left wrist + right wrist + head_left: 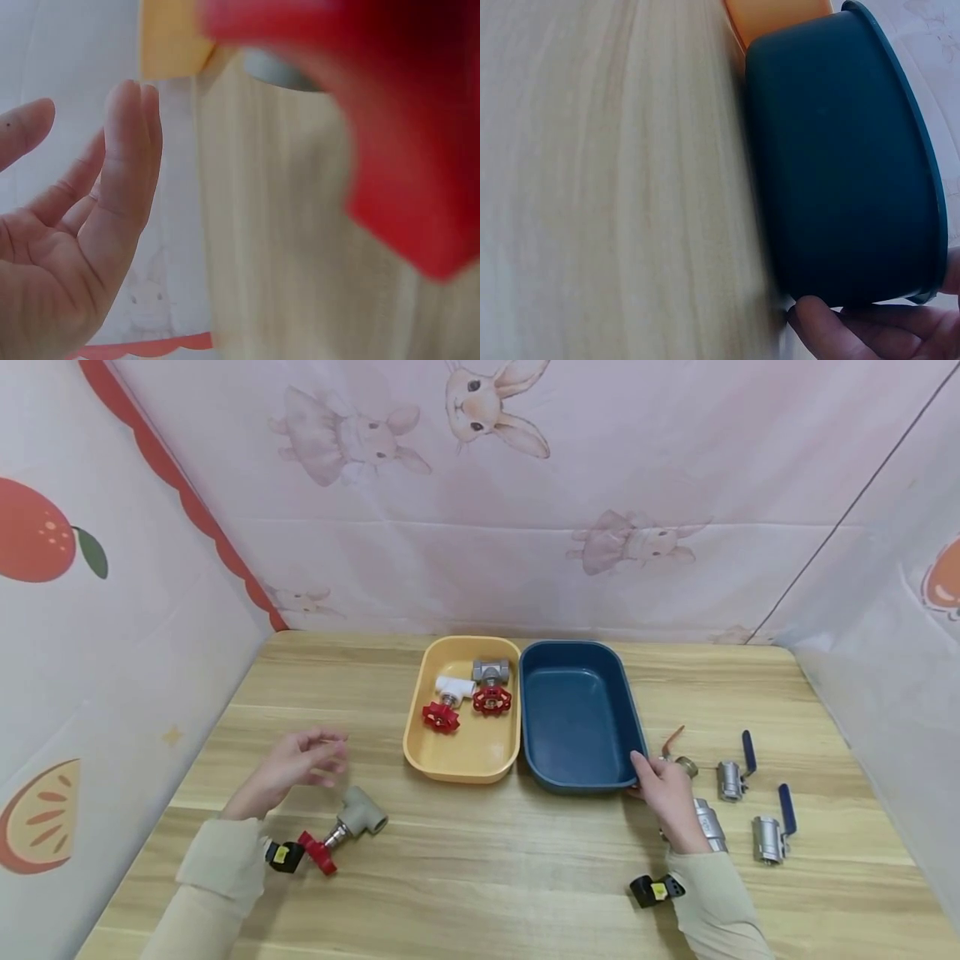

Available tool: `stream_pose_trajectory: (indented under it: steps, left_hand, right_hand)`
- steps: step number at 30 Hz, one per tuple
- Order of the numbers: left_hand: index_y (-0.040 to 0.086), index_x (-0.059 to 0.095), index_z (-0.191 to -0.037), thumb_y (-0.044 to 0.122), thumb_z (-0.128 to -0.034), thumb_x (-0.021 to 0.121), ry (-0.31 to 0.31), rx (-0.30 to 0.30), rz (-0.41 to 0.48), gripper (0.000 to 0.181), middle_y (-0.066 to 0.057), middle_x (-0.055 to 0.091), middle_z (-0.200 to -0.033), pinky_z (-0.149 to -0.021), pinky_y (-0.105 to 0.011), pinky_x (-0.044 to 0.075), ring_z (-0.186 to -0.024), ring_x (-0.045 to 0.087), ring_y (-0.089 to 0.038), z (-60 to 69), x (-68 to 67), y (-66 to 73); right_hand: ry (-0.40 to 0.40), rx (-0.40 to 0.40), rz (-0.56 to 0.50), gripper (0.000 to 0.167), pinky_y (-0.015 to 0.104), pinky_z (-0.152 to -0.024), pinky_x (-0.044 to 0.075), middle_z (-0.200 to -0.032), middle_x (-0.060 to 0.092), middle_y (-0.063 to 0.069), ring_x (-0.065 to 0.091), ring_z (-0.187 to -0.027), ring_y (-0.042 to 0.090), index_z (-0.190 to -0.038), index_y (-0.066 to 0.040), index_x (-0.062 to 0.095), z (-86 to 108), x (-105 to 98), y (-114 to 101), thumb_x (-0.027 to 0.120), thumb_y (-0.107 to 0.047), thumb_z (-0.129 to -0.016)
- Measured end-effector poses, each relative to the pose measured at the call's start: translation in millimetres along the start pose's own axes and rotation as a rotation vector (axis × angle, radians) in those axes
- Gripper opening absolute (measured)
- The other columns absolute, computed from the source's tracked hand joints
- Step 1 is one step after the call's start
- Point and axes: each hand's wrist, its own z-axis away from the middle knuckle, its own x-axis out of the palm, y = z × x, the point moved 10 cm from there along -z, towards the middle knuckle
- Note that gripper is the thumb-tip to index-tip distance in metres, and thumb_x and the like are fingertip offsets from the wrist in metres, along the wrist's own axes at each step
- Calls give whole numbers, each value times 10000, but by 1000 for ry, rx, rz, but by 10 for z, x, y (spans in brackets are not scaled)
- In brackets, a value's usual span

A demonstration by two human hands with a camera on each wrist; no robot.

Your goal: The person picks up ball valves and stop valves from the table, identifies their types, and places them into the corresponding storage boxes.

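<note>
My right hand (670, 797) grips the near right corner of the blue tray (577, 727), thumb at the rim and fingers against the outer wall; the right wrist view shows these fingers (829, 330) at the tray's lower corner. My left hand (296, 766), fingers loosely extended, is above the table and holds nothing. Just to its right lies a grey pipe valve (362, 812) with a red handwheel (318, 852); the wheel (420, 150) looms blurred in the left wrist view. The yellow tray (462, 756) touches the blue one and contains a white valve (454, 687) and a metal valve (491, 672), both with red wheels.
Right of the blue tray lie two metal valves with blue levers (730, 780) (768, 839), a brass valve with an orange lever (673, 742), and another metal fitting (708, 825) partly behind my right hand. Printed cloth walls (450, 560) stand behind and beside the table.
</note>
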Motion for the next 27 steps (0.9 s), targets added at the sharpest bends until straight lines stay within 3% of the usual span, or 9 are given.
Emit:
stream_pose_trajectory:
  steps: [3,5,8,11,20,27]
  left_hand:
    - [-151,340,-1281,165,-941,499,-19,0,6,491,-236,555,-1086,-718,-397,560,-896,599,-293,-8,5,-87]
    - [-146,339,-1283,170,-933,515,-34,-2,12,504,-258,542,-1088,-715,-403,560,-888,595,-301,-15,12,-150]
    - [-145,334,-1285,166,-925,528,-59,-16,1,514,-265,548,-1061,-697,-393,564,-848,597,-279,-17,22,-264]
    - [-144,335,-1282,168,-919,538,-69,-41,-15,519,-242,578,-1021,-688,-386,565,-811,606,-249,-14,15,-386]
    - [-160,426,-1181,164,-919,534,-83,-60,-69,430,-170,599,-933,-666,-360,567,-782,600,-230,0,8,-545]
    - [-133,504,-1131,195,-912,558,-104,-90,-131,398,-92,605,-915,-673,-340,561,-807,587,-205,-9,55,-629]
  right_hand:
    - [0,-5,-8,491,319,-739,553,-1104,537,343,603,-930,267,-879,134,593,-13,-10,-13,396,-306,-973]
    - [3,-5,-1,487,312,-729,556,-1044,572,316,614,-902,246,-871,127,597,-19,-19,-19,400,-308,-972]
    - [8,11,16,461,282,-675,563,-739,594,189,624,-778,197,-690,40,538,-19,-25,-12,416,-306,-969]
    - [0,24,17,440,272,-667,561,-562,460,32,606,-723,133,-598,-62,417,-13,-17,-10,424,-298,-968]
    - [4,16,21,431,297,-703,562,-548,400,2,594,-721,117,-594,-82,380,-6,-19,-17,420,-288,-970]
    - [1,16,14,430,308,-722,559,-588,451,39,612,-801,144,-597,-84,381,-14,-13,-5,413,-293,-972]
